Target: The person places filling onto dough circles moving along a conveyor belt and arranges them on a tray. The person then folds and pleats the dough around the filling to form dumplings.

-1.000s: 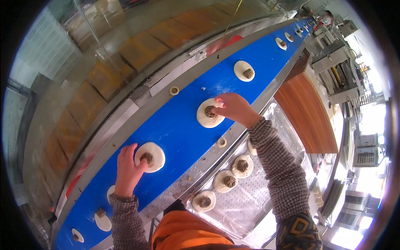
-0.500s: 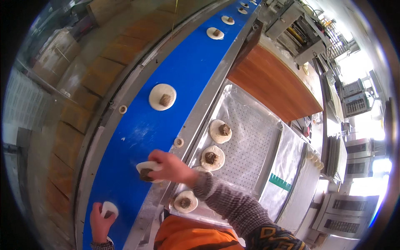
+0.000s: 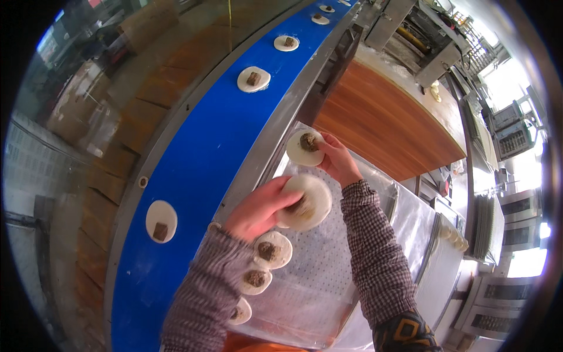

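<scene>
My left hand (image 3: 264, 208) is closed on the edge of a round dough piece (image 3: 315, 205) with brown filling, over the perforated tray (image 3: 316, 264). Farther off, my right hand (image 3: 339, 159) pinches the right side of another dough round (image 3: 300, 154), its thumb beside a dark lump of filling. Whether that round touches the tray, I cannot tell. Along the tray's left side lie several filled rounds, among them a near one (image 3: 239, 311), a middle one (image 3: 255, 281) and one below my left hand (image 3: 280, 256). Part of another peeks out under the left hand.
A blue conveyor belt (image 3: 193, 158) runs along the left, carrying spaced dough rounds with brown filling, the nearest (image 3: 160, 222) beside my left forearm. Beyond the tray stands a wooden-sided table (image 3: 381, 123). A foil-like sheet (image 3: 410, 211) lies right of the tray.
Both hands have moved from the belt to over the tray, each with a dough round. The view has shifted, and the belt's rounds sit in different places.
</scene>
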A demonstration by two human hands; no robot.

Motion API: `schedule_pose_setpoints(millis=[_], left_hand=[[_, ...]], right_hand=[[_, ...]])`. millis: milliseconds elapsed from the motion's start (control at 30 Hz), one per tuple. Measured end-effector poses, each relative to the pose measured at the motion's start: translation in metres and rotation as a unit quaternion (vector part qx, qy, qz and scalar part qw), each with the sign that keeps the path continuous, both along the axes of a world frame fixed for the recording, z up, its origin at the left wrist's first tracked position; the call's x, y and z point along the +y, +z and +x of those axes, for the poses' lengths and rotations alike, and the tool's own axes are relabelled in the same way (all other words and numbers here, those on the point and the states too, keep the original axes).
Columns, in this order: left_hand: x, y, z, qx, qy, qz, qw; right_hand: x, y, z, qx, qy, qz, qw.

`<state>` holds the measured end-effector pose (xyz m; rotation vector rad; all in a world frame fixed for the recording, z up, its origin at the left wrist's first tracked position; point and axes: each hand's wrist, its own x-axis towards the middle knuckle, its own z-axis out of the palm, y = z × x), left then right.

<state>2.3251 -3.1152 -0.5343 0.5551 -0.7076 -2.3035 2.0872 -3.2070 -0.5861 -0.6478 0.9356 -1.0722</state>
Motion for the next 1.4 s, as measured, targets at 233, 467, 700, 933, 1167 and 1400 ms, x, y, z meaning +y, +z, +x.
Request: schedule_pose_setpoints(millis=[233,467,700,933,1167,1400], left_hand=[[-0.066,-0.061,-0.082,-0.617,0.02,-0.323,0.718],[-0.006,-0.018,0.032,-0.58,0.303,-0.376,0.656],[0.219,0.05,0.263,-0.831,0.305,-0.069,0.459],[0.334,-0.007,0.327,-0.817,0.275,-0.076,0.501],[0.408,-0.019,0.38,-0.699,0.426,0.04,0.573],[0.498,-0.046,0.47,-0.694,0.303,0.107,0.644]], right_hand=[[-0.015,-0.034,-0.03,0.547,0.01,-0.207,0.811],[-0.024,0.017,0.033,0.526,-0.018,-0.343,0.778],[-0.051,0.04,0.182,0.488,0.244,-0.496,0.676],[-0.005,0.049,0.271,0.558,0.343,-0.446,0.61],[0.026,0.037,0.305,0.552,0.273,-0.472,0.631],[0.08,0.035,0.346,0.562,0.333,-0.465,0.598]])
